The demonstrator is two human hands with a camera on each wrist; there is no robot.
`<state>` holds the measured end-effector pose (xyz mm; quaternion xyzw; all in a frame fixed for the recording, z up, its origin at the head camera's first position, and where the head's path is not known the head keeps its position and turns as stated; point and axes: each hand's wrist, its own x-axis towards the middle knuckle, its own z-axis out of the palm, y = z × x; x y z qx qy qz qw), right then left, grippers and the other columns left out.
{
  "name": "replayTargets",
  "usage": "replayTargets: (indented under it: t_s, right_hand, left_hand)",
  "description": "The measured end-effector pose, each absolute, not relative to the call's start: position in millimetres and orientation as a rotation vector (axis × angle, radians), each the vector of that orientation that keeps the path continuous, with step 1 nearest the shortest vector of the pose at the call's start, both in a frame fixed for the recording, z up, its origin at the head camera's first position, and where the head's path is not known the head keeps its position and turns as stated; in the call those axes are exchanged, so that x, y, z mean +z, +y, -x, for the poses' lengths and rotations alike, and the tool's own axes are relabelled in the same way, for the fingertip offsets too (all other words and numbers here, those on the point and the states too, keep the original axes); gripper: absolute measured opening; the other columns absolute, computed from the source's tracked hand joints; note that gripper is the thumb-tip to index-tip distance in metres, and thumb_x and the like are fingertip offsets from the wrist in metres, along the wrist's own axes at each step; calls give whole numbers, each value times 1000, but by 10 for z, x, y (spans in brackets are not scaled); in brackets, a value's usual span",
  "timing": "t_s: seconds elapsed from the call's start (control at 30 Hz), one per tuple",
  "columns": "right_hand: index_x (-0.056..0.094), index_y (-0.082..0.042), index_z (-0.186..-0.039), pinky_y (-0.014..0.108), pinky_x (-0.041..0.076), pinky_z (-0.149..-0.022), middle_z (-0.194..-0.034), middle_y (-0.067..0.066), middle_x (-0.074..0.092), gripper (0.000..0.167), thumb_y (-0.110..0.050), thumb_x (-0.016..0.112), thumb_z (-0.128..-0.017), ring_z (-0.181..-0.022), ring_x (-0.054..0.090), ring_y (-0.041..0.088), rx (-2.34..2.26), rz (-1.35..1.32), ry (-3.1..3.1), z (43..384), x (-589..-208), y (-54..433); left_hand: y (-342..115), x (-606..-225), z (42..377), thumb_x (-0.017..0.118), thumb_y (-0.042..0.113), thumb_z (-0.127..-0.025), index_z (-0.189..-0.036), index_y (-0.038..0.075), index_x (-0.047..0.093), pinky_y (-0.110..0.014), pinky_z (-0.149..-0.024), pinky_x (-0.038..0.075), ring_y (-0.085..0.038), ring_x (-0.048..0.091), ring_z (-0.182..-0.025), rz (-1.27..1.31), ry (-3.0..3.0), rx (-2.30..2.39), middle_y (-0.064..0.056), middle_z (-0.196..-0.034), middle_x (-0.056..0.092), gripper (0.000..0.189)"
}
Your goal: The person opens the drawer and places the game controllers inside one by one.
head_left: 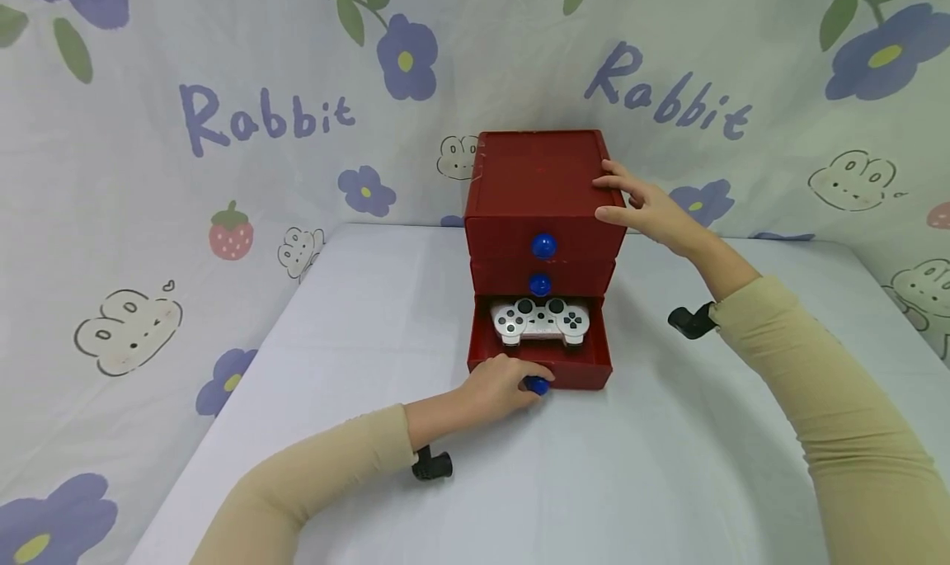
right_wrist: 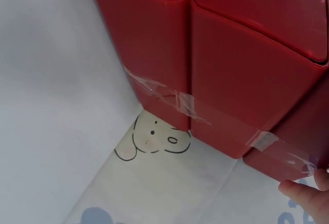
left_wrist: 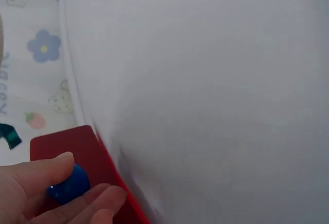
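Note:
A red cabinet (head_left: 545, 173) of three stacked drawers stands on the table, a round blue knob on each front. Its bottom drawer (head_left: 586, 375) is pulled out, and a white game controller (head_left: 540, 321) lies inside. My left hand (head_left: 499, 390) pinches the bottom drawer's blue knob (left_wrist: 71, 185) between thumb and fingers. At the cabinet's upper right edge, my right hand (head_left: 649, 212) rests with its fingers spread over the top and side. Only a few of its fingertips (right_wrist: 303, 196) enter the right wrist view, beside the red casing.
The upper knob (head_left: 544, 246) and middle knob (head_left: 540, 284) sit on pushed-in drawers. Clear tape (right_wrist: 177, 100) runs across the cabinet's side. A white cloth covers the table (head_left: 371, 317), and a printed curtain (head_left: 282, 45) hangs close behind the cabinet.

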<state>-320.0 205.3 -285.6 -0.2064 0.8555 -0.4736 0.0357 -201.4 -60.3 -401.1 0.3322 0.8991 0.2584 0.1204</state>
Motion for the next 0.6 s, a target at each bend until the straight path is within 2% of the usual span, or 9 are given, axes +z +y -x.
replayTargets:
  t_s: [0.2,0.43,0.6]
  right_hand:
    - [36,-11,-140,54,7,-110,-154,-7,7,58,-25,56,-88,-141,0,20,-1480,626,2615,3194,-2864,2057]
    - [36,-11,-140,55,8,-109,-154,-8,6,58,-25,56,-88,-141,0,20,-1495,639,2596,3190,-2864,2055]
    - [36,-9,-140,53,5,-110,-154,-6,6,57,-25,56,-89,-141,-1,18,-1500,657,2587,3192,-2862,2053]
  left_hand:
    - [-564,-4034,2137,69,15,-82,-110,15,68,-17,-69,47,-11,57,-83,-936,2643,768,-2,-104,68,29]
    - [-516,-4048,2292,68,14,-82,-111,16,67,-18,-61,45,-12,56,-75,-892,2685,752,-3,-110,66,29]
    - [-475,-4064,2399,67,15,-83,-112,17,65,-23,-67,49,-13,58,-78,-882,2744,710,-3,-112,65,29]
